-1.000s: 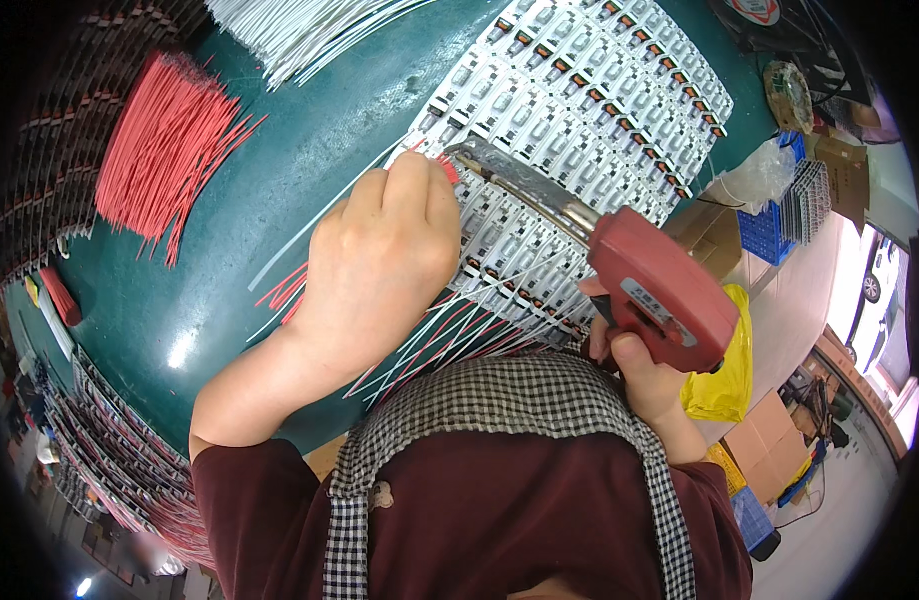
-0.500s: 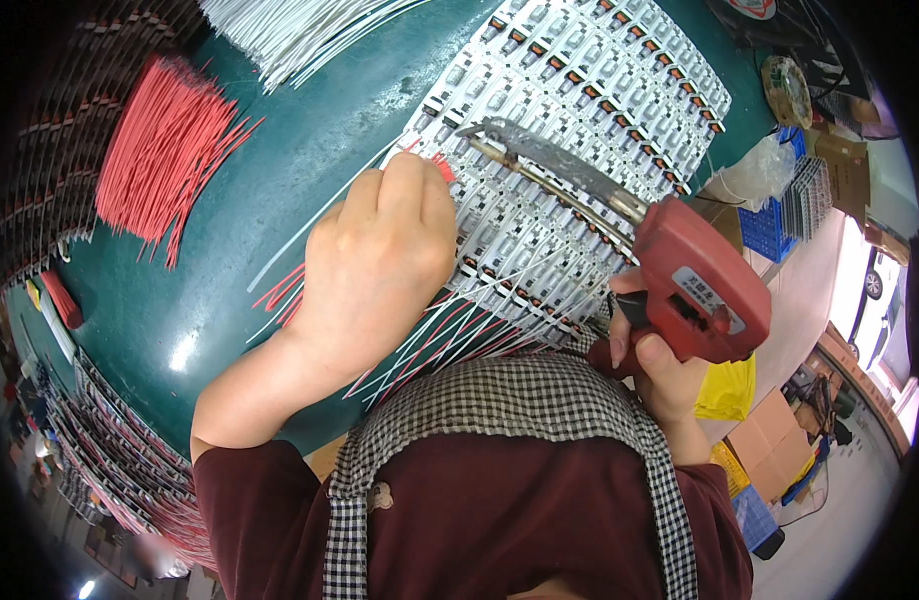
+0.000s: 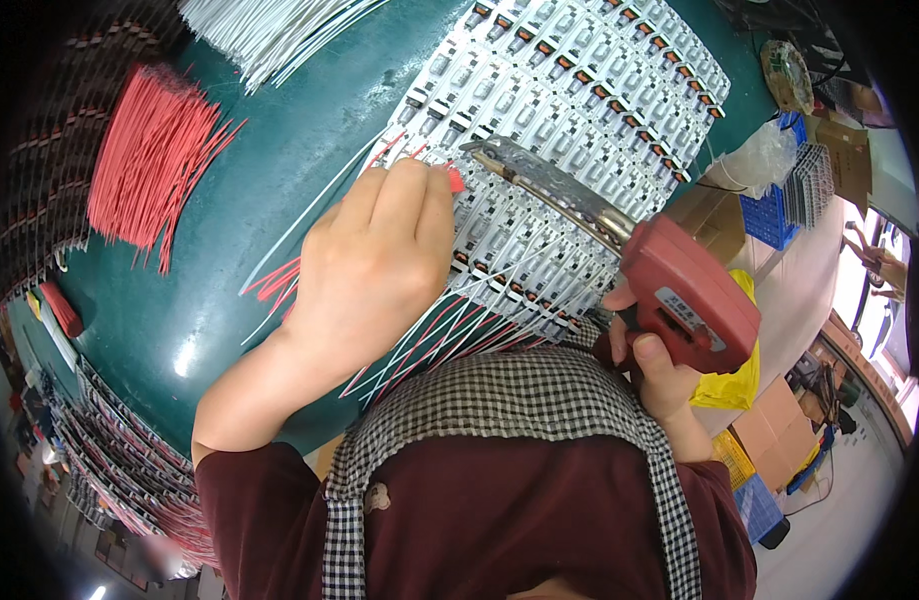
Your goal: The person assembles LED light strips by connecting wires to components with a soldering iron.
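My left hand [image 3: 379,250] is closed with fingertips together over the left edge of a sheet of small white parts [image 3: 564,120] set in rows. Red wires [image 3: 279,280] and a few white ones pass under this hand, with thin red ends showing beyond its fingers. A small red piece [image 3: 456,181] shows at the fingertips. My right hand [image 3: 659,370] grips the handle of a red soldering gun [image 3: 691,290]. Its dark metal tip [image 3: 479,148] points left, over the sheet and close to my left fingertips. Whether the tip touches a part I cannot tell.
Bundles of red wires [image 3: 154,155] and white wires [image 3: 274,35] lie on the green tabletop [image 3: 229,215]. Loose red and white wires [image 3: 429,340] stick out at the sheet's near edge. To the right are a blue crate [image 3: 769,215], cardboard and a yellow bag [image 3: 729,388].
The soldering gun has shifted slightly down and left, its tip lower over the sheet. My left hand stays nearly in place, and more red wire ends show past its fingers.
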Demonstrator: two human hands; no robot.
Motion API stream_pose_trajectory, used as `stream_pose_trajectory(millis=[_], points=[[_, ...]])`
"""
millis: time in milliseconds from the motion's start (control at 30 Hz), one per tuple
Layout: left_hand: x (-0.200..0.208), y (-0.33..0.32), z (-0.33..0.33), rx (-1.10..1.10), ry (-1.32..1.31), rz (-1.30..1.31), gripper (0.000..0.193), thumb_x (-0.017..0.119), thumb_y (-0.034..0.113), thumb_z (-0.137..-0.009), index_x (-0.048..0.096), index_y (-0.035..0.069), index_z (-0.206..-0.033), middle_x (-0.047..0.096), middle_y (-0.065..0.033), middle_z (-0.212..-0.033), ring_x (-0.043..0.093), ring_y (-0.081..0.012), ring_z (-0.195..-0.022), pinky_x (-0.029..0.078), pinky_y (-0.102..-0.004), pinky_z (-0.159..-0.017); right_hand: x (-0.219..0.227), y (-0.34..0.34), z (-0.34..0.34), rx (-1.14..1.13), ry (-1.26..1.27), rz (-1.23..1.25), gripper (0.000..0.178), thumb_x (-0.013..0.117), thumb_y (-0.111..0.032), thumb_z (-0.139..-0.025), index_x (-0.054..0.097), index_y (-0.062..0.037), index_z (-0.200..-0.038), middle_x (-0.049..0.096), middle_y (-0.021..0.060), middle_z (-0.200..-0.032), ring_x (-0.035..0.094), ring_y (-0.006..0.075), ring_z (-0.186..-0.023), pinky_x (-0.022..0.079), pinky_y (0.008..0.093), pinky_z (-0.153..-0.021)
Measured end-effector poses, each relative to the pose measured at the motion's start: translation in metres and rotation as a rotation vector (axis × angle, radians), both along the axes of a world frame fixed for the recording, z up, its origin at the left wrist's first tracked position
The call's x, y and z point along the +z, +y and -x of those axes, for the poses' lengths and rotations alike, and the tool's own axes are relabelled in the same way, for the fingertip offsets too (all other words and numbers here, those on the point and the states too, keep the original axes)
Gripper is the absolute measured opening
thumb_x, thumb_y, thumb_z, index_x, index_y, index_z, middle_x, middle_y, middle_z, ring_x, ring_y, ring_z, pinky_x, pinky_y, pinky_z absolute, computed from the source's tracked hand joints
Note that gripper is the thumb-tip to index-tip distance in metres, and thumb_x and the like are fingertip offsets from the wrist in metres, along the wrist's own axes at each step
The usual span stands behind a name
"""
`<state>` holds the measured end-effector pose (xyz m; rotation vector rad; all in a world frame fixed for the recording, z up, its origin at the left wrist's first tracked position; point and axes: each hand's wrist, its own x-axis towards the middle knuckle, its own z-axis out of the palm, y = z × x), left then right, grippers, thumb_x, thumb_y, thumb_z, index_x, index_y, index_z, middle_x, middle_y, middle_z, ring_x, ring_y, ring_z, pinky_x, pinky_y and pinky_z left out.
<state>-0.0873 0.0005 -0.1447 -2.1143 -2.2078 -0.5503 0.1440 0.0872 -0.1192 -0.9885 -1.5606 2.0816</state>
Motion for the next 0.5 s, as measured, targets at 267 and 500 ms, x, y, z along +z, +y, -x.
stream_pose_trajectory(millis=[267, 500], points=[[-0.0014, 0.0006, -0.0037, 0.038, 0.016, 0.017, 0.01, 0.054, 0.004, -0.068, 0.051, 0.0, -0.076, 0.042, -0.0057, -0.071, 0.048, -0.0157, -0.062, 0.043, -0.0258, -0.048, -0.002, -0.0033, 0.0019, 0.002, 0.005, 0.068, 0.035, 0.061, -0.007, -0.079, 0.049, -0.0014, -0.112, 0.056, 0.0061, -0.097, 0.049, 0.0103, -0.077, 0.042, 0.0235, -0.068], [-0.0014, 0.0017, -0.0056, 0.049, 0.067, 0.04, 0.011, 0.052, 0.004, -0.064, 0.05, 0.0, -0.074, 0.041, -0.0056, -0.07, 0.048, -0.0153, -0.062, 0.043, -0.0249, -0.046, -0.0086, 0.0001, -0.0072, 0.164, -0.124, -0.147, 0.034, 0.062, -0.006, -0.078, 0.05, -0.0033, -0.11, 0.055, 0.0046, -0.095, 0.05, 0.0103, -0.08, 0.042, 0.0238, -0.069]])
